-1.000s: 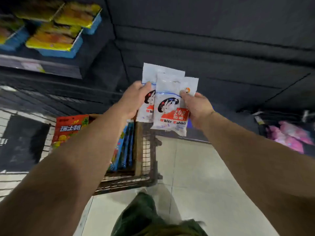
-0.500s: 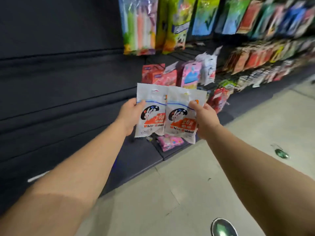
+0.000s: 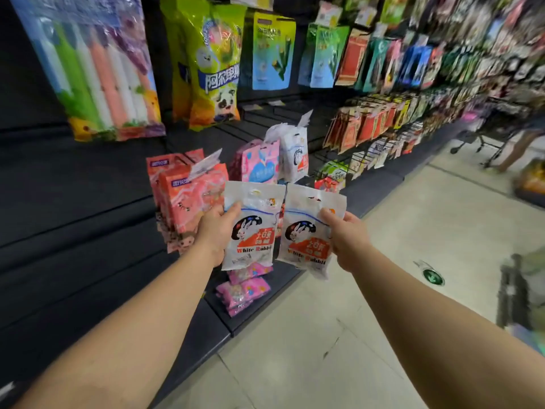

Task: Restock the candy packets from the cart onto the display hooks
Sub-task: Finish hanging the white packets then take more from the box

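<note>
Separated now, the two White Rabbit candy packets that overlapped half a second ago are held side by side with a narrow gap between them, and the display wall has drawn closer. At arm's length, the left hand (image 3: pixel 216 234) grips the left packet (image 3: pixel 252 228) by its left edge, thumb curled over the front near the blue seal line. The right hand (image 3: pixel 348 240) pinches the right packet (image 3: pixel 308 231) at its right edge, thumb on the front and fingers behind; this packet tilts slightly clockwise. Both packets stand upright, hang holes uppermost.

Directly below the held packets, loose pink packets (image 3: pixel 243 287) lie on the dark base shelf (image 3: pixel 182 343). Just left of the left hand, and behind it, hangs a bunch of salmon-pink packets (image 3: pixel 188 196). Above and beyond the gap between the two hands hang pink-and-blue packets (image 3: pixel 261 165), and beside them a bunch of matching white rabbit packets (image 3: pixel 293 154) on a display hook; the hook itself is hidden by the packets.

Farther up and to the left hang a large bag of pastel sticks (image 3: pixel 97 69) and a yellow-green bag (image 3: pixel 206 60). Rows of small hanging packets (image 3: pixel 383 119) run off to the far right, blurred, above the pale tiled floor (image 3: pixel 324 349).
</note>
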The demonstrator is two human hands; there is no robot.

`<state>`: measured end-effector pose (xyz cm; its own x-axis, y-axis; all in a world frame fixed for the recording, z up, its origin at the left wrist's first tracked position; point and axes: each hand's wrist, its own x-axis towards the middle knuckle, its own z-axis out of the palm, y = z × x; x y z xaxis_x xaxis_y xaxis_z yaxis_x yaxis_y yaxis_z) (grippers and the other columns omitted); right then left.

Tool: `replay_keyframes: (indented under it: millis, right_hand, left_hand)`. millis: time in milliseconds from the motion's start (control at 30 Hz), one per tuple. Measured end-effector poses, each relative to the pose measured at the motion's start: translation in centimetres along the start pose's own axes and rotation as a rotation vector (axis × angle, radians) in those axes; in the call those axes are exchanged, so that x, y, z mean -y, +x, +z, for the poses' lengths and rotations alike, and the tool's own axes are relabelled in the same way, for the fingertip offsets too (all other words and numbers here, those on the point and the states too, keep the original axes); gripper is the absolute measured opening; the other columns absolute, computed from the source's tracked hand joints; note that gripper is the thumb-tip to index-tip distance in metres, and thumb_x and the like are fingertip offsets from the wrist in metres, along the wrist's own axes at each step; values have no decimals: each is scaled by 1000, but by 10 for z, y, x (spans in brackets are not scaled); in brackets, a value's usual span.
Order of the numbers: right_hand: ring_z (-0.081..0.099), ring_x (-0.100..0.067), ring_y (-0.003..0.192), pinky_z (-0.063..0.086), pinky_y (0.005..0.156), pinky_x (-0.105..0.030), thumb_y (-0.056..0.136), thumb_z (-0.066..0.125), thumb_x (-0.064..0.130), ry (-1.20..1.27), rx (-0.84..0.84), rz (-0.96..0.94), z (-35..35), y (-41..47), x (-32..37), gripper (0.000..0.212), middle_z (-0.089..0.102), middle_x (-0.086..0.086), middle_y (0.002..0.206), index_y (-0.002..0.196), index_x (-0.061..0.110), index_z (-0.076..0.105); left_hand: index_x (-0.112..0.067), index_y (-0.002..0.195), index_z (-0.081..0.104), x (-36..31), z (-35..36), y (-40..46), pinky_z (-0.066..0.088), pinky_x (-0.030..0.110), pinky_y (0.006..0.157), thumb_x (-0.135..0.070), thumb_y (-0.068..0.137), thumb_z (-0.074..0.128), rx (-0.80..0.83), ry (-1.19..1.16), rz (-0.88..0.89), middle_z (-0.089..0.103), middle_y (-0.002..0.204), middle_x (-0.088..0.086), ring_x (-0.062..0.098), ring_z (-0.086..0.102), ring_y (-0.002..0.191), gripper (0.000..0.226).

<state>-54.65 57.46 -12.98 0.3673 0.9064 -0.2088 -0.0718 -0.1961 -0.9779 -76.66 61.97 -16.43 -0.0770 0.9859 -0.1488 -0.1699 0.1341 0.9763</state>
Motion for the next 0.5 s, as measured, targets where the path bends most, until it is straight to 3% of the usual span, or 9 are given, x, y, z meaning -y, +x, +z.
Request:
replay_keyframes:
  millis: [167,367,500]
  right_hand:
    - [71,-34,91,58,84,-51,93,64,26,-78,-37,-21,14,93,26,8,73,-15,100,91,19,67]
    - [71,-30,79,57,67,-39,95,62,26,-81,-75,-43,22,172,36,11,73,-13,93,95,17,67]
    - [71,-32,83,59,78,-48,95,62,26,-61,-65,-32,28,210,39,11,73,-13,95,98,17,65]
  left_hand:
    - [-9,108,68,-7,25,85,58,57,85,-28,99,60,11,-20,-9,76,98,17,38,73,91,22]
    - [-14,100,70,-2,56,146,59,55,85,-35,96,64,-28,13,-22,77,95,12,33,74,89,22]
    - [-18,100,70,9,70,168,59,54,86,-34,96,63,-45,24,-26,77,95,8,30,74,89,18]
